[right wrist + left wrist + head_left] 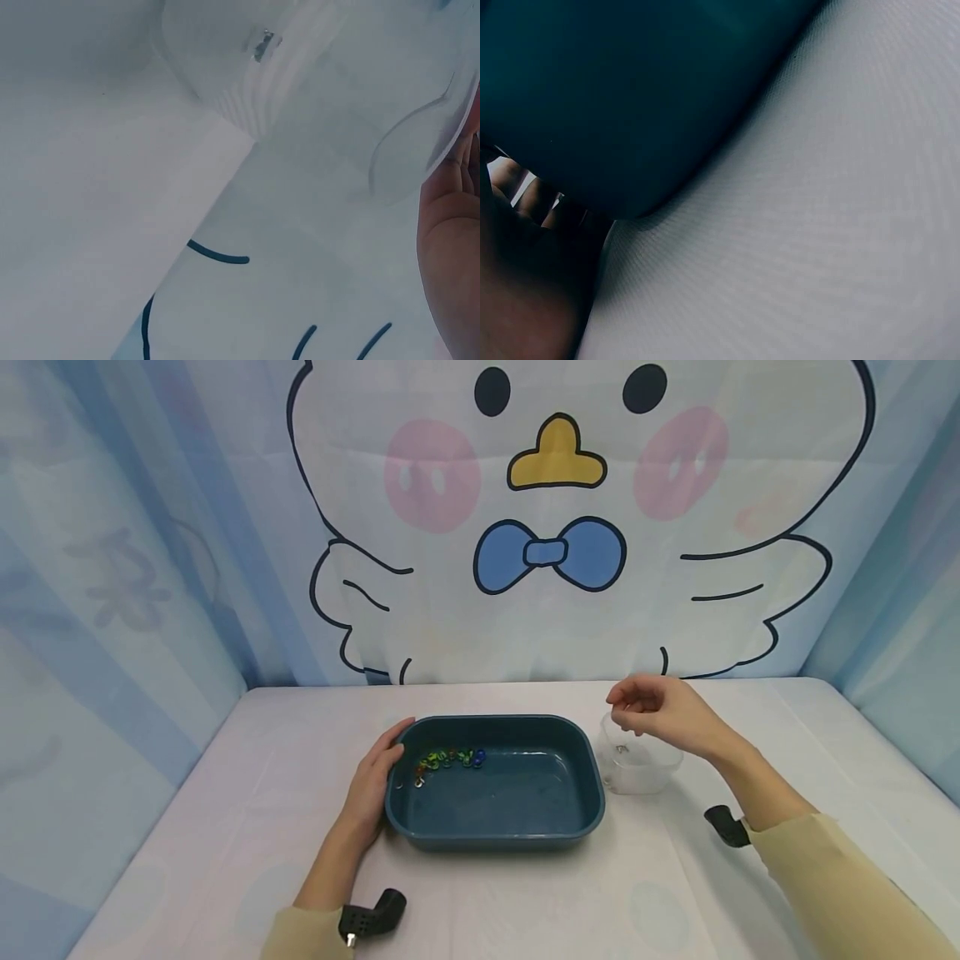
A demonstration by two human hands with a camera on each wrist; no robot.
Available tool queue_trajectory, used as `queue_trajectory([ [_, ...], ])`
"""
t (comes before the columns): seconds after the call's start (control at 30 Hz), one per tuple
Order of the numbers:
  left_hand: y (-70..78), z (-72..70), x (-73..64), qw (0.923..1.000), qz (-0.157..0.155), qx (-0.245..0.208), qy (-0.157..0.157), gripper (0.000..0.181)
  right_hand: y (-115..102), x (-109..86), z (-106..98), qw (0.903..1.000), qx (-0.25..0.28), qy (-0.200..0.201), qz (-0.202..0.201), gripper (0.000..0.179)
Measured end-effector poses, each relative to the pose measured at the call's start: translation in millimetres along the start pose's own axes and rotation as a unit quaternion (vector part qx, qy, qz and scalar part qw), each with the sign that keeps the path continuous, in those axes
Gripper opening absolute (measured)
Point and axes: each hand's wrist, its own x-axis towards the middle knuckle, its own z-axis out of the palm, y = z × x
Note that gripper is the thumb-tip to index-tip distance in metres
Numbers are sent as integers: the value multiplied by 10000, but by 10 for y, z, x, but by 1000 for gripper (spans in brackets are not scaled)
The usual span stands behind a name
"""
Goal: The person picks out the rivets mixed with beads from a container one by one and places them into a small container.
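My left hand (371, 785) rests against the left side of a dark teal tray (495, 842), its fingers at the rim. In the left wrist view the tray wall (622, 112) fills the upper left, with part of the hand (525, 292) below. Inside the tray, small colourful glass beads (450, 758) lie at the left. My right hand (660, 710) is at the far rim of a clear plastic container (645, 777), fingers curled; I cannot tell what they pinch. A small silvery piece (264, 46) shows in the container.
A white cloth covers the table (480, 902). Behind it hangs a curtain (540, 635) with a cartoon bird, and more curtain (97, 635) closes off the left side. Each wrist wears a black camera (375, 914).
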Motion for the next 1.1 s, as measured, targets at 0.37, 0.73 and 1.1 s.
queue_trajectory([
  [0.37,-3,-6,-3,10000,22,25,11,47,-159,88,28,9995,214,-27,-234,21],
  [0.73,1,-3,-1,10000,0,52,5,47,-249,173,121,9985,371,-106,-393,20],
  [1.1,12,-3,-3,10000,-32,60,-28,46,-341,288,201,9975,368,-196,-570,20],
])
